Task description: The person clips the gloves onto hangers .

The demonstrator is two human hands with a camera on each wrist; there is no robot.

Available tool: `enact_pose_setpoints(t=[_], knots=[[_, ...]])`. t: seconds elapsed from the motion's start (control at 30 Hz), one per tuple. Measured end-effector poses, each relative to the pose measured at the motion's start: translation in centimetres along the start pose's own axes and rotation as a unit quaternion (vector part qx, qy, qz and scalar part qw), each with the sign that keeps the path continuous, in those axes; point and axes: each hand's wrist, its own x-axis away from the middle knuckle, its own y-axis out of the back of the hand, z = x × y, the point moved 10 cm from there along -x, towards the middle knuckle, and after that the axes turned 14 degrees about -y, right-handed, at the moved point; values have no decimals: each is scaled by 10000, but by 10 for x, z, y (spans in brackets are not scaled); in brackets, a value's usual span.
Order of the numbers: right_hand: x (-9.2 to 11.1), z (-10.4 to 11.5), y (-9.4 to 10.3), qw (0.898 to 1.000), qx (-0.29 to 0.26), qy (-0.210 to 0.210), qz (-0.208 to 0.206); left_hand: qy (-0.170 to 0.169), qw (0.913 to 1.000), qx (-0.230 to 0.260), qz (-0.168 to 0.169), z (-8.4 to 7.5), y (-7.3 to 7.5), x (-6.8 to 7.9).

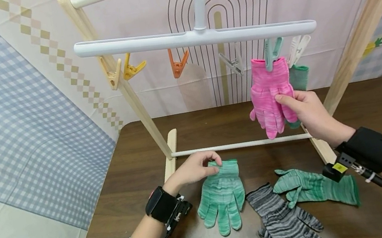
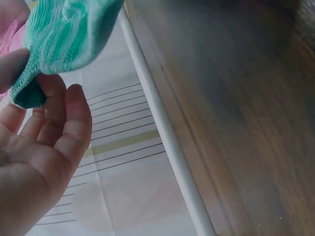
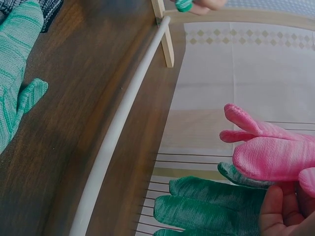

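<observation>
A pink knitted glove [image 1: 270, 93] hangs fingers down from a pale blue-green clip [image 1: 273, 54]. My right hand [image 1: 312, 115] pinches it near its fingers, thumb in front. Behind it a darker green glove [image 1: 299, 77] hangs from a white clip [image 1: 298, 49]; its fingers [image 3: 206, 211] spread beside the pink ones in the right wrist view. My left hand [image 1: 195, 168] pinches the cuff of a light green striped glove [image 1: 223, 198], whose fingers point toward me. In the left wrist view, thumb and fingers meet on that cuff [image 2: 29, 93].
A grey-black striped glove [image 1: 284, 221] and another green glove [image 1: 320, 186] lie on the table at front right. Overhead, a white hanger [image 1: 163, 41] carries yellow [image 1: 133, 67], orange [image 1: 179, 64] and grey [image 1: 232, 63] clips. Wooden rack legs [image 1: 147, 122] and a low white bar [image 1: 241, 144] stand behind.
</observation>
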Motion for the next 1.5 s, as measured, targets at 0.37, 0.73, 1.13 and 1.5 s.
enact_pose_setpoints(t=[0.37, 0.73, 1.13, 1.5], knots=[[0, -1, 2, 9999, 94, 29, -35, -184, 9981, 297, -509, -2, 10, 3], [2, -2, 3, 9993, 359, -29, -131, -208, 9963, 460, -690, -4, 13, 4], [7, 1, 9, 9996, 205, -22, -195, -269, 9937, 650, -869, -36, 22, 8], [14, 10, 10, 9971, -681, 289, 204, -294, 9937, 764, -769, -38, 19, 7]])
